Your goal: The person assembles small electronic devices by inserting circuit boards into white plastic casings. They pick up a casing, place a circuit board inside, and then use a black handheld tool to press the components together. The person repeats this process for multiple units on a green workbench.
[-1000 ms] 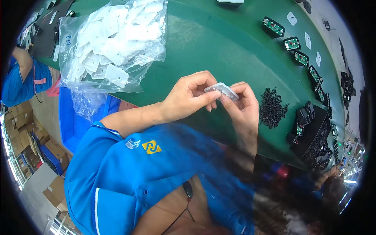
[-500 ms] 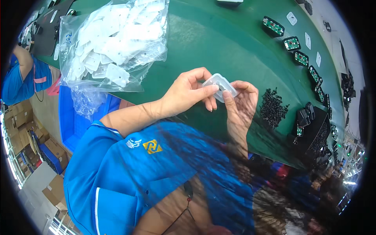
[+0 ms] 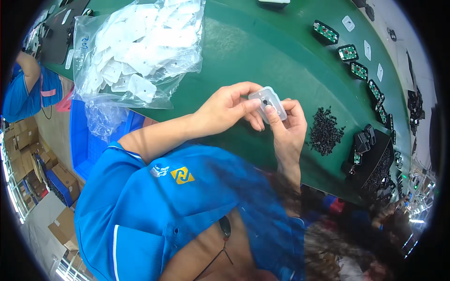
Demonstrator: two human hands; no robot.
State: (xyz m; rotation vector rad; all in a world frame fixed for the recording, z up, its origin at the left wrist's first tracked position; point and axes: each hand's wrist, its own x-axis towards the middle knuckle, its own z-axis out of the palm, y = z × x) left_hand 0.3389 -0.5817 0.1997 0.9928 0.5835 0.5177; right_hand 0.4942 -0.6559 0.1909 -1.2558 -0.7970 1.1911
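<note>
Between my hands is a translucent white plastic cover (image 3: 274,99), rounded at its corners and tilted. A small black part (image 3: 265,102) shows at its middle. My left hand (image 3: 233,107) grips the cover's left side, thumb on its face and fingers behind it. From the right, my right hand (image 3: 289,131) pinches the same cover, with its thumb tip close to the black part. The fingers behind the cover are partly hidden. Just right of my right hand, a pile of small black parts (image 3: 326,131) lies on the green table (image 3: 243,51).
A clear bag (image 3: 140,51) of white covers lies at the far left, above a blue bin (image 3: 86,140). Black housings with green circuit boards (image 3: 348,53) line the right side near loose white covers (image 3: 367,50). A black tray (image 3: 377,159) stands right. Another person's arm (image 3: 29,70) shows far left.
The cover has turned in my hands so its face shows more fully, and it has shifted slightly right. The black part at its middle is now plainer to see.
</note>
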